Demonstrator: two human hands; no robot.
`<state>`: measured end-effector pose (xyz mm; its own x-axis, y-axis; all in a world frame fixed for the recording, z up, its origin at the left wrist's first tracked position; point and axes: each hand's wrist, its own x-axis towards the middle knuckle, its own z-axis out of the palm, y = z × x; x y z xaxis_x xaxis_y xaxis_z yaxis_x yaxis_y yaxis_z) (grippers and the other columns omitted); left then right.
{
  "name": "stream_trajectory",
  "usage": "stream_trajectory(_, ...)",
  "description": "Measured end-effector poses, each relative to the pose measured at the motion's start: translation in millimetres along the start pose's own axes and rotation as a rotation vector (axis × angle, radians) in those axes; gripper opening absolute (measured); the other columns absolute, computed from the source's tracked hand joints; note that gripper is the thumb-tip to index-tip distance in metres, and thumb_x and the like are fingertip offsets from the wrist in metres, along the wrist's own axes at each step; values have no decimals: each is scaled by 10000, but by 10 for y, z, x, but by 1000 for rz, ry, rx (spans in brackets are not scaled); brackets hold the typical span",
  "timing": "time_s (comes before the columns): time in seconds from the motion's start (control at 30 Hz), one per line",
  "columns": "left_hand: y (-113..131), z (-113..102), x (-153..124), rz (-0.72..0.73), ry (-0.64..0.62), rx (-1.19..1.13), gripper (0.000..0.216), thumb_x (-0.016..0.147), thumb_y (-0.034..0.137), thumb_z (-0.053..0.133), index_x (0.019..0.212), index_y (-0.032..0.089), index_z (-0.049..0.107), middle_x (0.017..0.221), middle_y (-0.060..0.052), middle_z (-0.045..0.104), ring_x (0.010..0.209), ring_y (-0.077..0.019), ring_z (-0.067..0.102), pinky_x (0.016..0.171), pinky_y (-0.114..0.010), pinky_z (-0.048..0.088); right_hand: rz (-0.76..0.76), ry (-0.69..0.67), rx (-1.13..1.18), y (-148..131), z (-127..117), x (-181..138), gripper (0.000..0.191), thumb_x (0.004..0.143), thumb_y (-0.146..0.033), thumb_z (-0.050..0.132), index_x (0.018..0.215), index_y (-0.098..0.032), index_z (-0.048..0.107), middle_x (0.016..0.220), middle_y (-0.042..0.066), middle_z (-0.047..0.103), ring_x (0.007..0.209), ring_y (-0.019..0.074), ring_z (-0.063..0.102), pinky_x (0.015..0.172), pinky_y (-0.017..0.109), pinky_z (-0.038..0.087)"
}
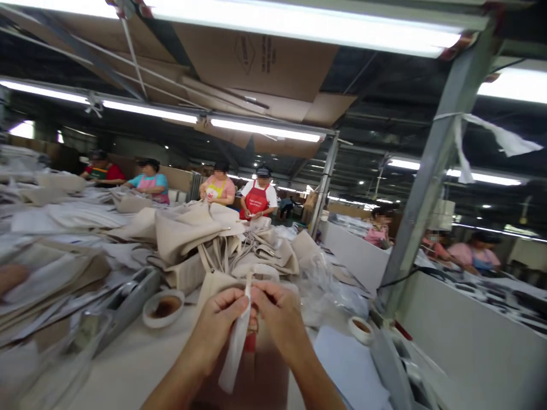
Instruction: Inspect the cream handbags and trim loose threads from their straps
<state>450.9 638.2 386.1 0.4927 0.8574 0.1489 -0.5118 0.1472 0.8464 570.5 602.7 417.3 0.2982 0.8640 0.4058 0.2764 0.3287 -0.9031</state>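
My left hand (224, 319) and my right hand (277, 310) meet low in the middle of the view, both with fingers pinched. Between them they hold a narrow white strip (237, 347) that hangs down past my left wrist. Something small and red (251, 340) shows just under the fingers; I cannot make it out. A beige cloth bag (216, 282) lies on the table right behind my hands, and a heap of beige bags (192, 230) rises beyond it.
A roll of tape (163, 307) lies left of my hands beside a grey dispenser (128, 302). A second tape roll (360, 329) sits at the right, near clear plastic (329, 290) and a grey post (427, 171). Several aproned people work at the far tables.
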Motion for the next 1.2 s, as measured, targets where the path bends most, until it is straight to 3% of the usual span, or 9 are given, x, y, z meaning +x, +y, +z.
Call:
stream_trajectory(0.13,-7,-26,7,7,30,-9,424,603,455,881,664,150,594,594,-31,682,513,-134,611,537,-238,479,-451,152,-473,-58,-268,246,289,914,-342,479,887,-212,735,812,47,729,765,207,652,722,316,504)
stream_trajectory(0.2,-56,-63,14,3,34,-44,424,611,454,876,671,152,585,585,-35,683,507,-133,615,511,-220,445,-674,49,-582,-107,-351,388,298,906,-223,460,993,-213,744,1014,91,754,963,240,672,889,378,513)
stream_trajectory(0.27,-87,-100,11,-6,25,-71,405,626,442,866,698,153,592,589,-38,687,503,-140,620,498,-222,435,-778,-175,-610,-169,-389,500,401,842,-128,476,1141,-223,726,1205,96,726,1119,242,646,993,406,498)
stream_trajectory(0.37,-71,-130,-18,-40,39,-63,391,617,427,863,731,146,616,624,-65,713,508,-150,633,484,-229,447,-628,-496,-551,-242,-376,596,473,806,-116,514,1218,-251,705,1220,65,735,1051,214,693,906,357,559)
stream_trajectory(0.43,-34,-132,-34,-68,56,-52,413,573,427,881,723,138,625,643,-84,727,519,-156,644,484,-231,463,-567,-577,-516,-250,-348,629,370,855,-155,528,1129,-258,753,1152,60,760,1014,208,706,905,352,555)
stream_trajectory(0.53,8,-115,-31,-77,78,-69,447,508,423,910,706,130,637,641,-82,729,529,-161,652,526,-260,512,-594,-589,-485,-208,-326,654,272,901,-201,553,1016,-253,795,1128,73,755,1038,213,698,964,367,521)
stream_trajectory(0.83,-43,-43,47,-41,106,-102,417,524,389,902,714,140,628,617,-61,715,513,-155,631,538,-289,530,-620,-569,-509,-139,-355,628,229,903,-221,585,970,-262,800,1101,71,740,994,199,696,919,343,535)
stream_trajectory(1.07,-103,19,84,9,151,-87,441,529,443,885,692,160,589,556,-8,663,436,-105,563,436,-205,430,-617,-572,-506,-111,-349,585,287,907,-154,545,1015,-250,793,1125,77,747,1022,193,704,939,341,535)
stream_trajectory(1.2,-124,16,102,132,162,-5,426,592,472,841,621,166,547,488,48,578,348,-38,412,372,-157,311,-615,-462,-482,-150,-446,496,342,925,-178,527,1194,-254,724,1319,85,683,1223,210,627,1063,385,472)
